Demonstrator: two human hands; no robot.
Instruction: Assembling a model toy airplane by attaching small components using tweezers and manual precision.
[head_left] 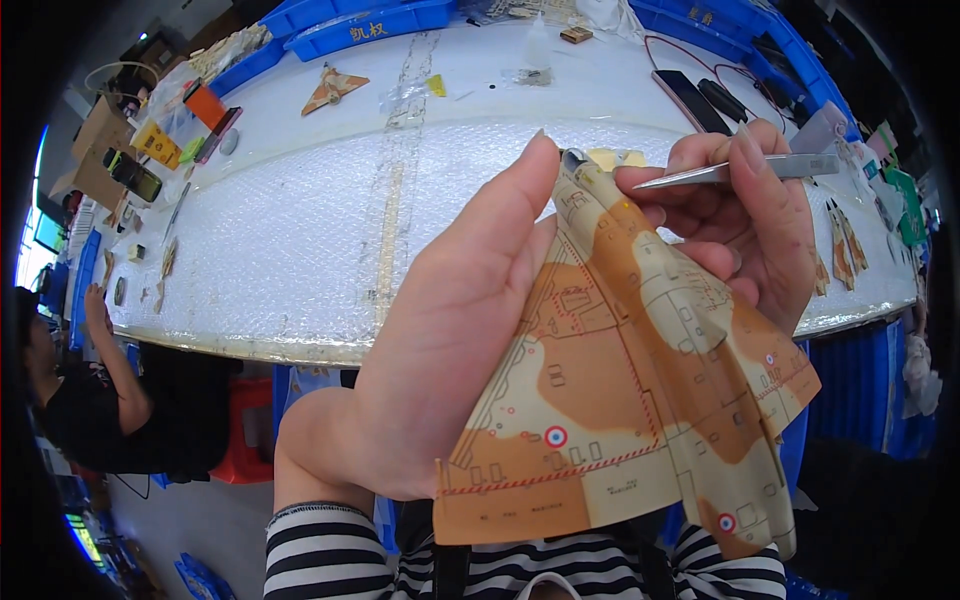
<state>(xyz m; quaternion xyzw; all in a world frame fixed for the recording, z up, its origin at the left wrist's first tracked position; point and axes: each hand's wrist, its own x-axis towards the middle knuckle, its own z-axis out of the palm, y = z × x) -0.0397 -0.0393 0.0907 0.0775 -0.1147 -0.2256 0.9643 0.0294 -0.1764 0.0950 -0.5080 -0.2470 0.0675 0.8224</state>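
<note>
A model jet (690,350) with delta wings in tan and cream camouflage is held up close, its nose and canopy pointing away from me. My left hand (440,290) grips it from the left, thumb stretched along beside the nose, the other fingers hidden beneath the wing. On the right, my right hand (765,215) has silver tweezers (695,176) between thumb and fingers. Their tips lie just right of the nose; whether they touch it I cannot tell. The lower fingers of that hand are by the right wing.
Bubble wrap covers the white table (270,240). A smaller camouflage jet (333,88) lies toward the back, near blue bins (370,28). A dark phone (690,100) and slender camouflage parts (845,245) are on the right. Another person (90,380) sits at the left.
</note>
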